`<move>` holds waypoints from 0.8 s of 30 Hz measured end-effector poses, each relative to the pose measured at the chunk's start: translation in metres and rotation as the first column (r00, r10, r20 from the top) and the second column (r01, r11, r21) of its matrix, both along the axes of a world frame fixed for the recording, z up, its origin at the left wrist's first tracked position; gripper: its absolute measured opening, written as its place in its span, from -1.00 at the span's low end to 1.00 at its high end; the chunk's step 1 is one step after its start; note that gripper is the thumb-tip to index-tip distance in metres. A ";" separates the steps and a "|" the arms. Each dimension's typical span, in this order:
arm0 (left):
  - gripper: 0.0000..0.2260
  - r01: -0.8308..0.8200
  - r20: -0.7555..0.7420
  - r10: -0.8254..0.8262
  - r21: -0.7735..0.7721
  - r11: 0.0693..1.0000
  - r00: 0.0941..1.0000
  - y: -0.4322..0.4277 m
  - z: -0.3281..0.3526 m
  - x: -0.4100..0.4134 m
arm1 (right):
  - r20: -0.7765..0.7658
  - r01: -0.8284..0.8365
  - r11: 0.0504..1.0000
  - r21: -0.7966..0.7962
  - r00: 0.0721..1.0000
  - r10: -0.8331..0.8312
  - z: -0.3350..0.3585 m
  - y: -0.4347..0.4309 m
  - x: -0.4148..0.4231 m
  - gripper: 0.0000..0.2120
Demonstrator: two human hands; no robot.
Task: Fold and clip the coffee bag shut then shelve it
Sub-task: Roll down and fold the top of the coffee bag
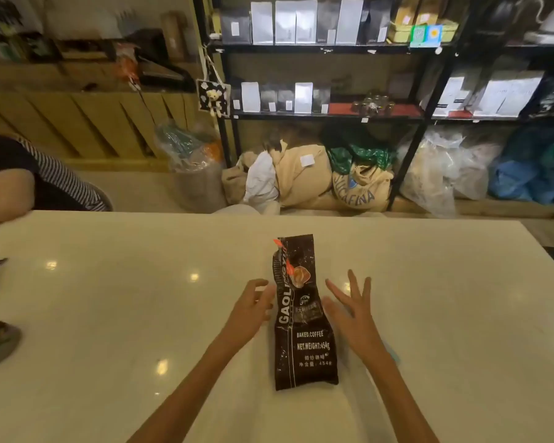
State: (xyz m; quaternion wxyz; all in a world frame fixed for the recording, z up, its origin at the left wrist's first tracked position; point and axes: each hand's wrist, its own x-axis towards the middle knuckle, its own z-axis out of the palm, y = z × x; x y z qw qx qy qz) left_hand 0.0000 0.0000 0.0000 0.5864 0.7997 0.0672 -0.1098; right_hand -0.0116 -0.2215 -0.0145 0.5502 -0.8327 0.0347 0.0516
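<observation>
- Coffee bag (303, 318), dark and glossy, lies flat on the pale bench (109, 298) with its bottom edge toward the person and its top end pointing away, toward the shelves; white lettering reads "BAKED.COFFEE" and "NET.WEIGHT:454g".
- Its top end looks crumpled and unfolded, with small orange marks along the left edge near the top; whether these are print or something else cannot be told.
- Left hand (251, 306) is at the bag's left edge, its fingers (263, 294) loosely curled and spread, touching or just short of the edge, gripping nothing.
- Right hand (354, 310) hovers just beside the bag's right edge, fingers splayed wide and released.
- Black metal shelves (327, 115) beyond the bench carry rows of white, silver and dark pouches.
- Sacks (304, 177) lie on the floor under the shelves.
- Another person's arm (7, 193) rests at the far left.
</observation>
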 end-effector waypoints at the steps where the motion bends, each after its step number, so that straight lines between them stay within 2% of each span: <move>1: -0.71 -0.016 -0.063 0.010 -0.104 0.994 0.998 -0.006 0.000 0.003 | -0.033 0.031 0.999 0.033 0.999 -0.030 0.002 0.007 0.003 -0.35; 3: -0.76 -0.034 -0.097 0.018 -0.167 0.985 0.995 -0.013 0.002 0.010 | -0.095 0.075 0.995 0.067 0.993 -0.068 0.006 0.015 0.010 -0.41; 6: -0.81 -0.030 -0.050 0.021 -0.186 0.982 0.999 -0.019 0.006 0.017 | -0.094 0.099 0.989 0.106 0.992 -0.089 0.010 0.018 0.013 -0.67; 8: -0.85 -0.002 0.000 0.002 -0.186 0.983 1.000 -0.018 0.009 0.019 | -0.090 0.106 0.974 0.199 0.992 -0.089 0.012 0.013 0.013 -0.81; 12: -0.90 0.008 0.117 0.015 -0.196 0.981 0.993 -0.014 0.018 0.020 | -0.124 0.072 0.908 0.412 0.992 -0.023 0.020 0.006 0.009 -0.94; 15: -0.87 0.015 0.186 0.019 -0.177 0.984 0.982 -0.009 0.024 0.020 | -0.096 0.066 0.897 0.436 0.995 -0.026 0.026 0.001 0.008 -0.92; 20: -0.81 0.003 0.221 0.043 -0.205 0.979 0.974 -0.002 0.030 0.019 | 0.030 0.019 0.933 0.360 0.999 -0.032 0.029 -0.004 0.006 -0.86; 24: -0.68 -0.018 0.209 0.080 -0.280 0.960 0.975 -0.007 0.035 0.017 | 0.068 0.031 0.875 0.483 0.995 -0.072 0.026 -0.002 0.005 -0.81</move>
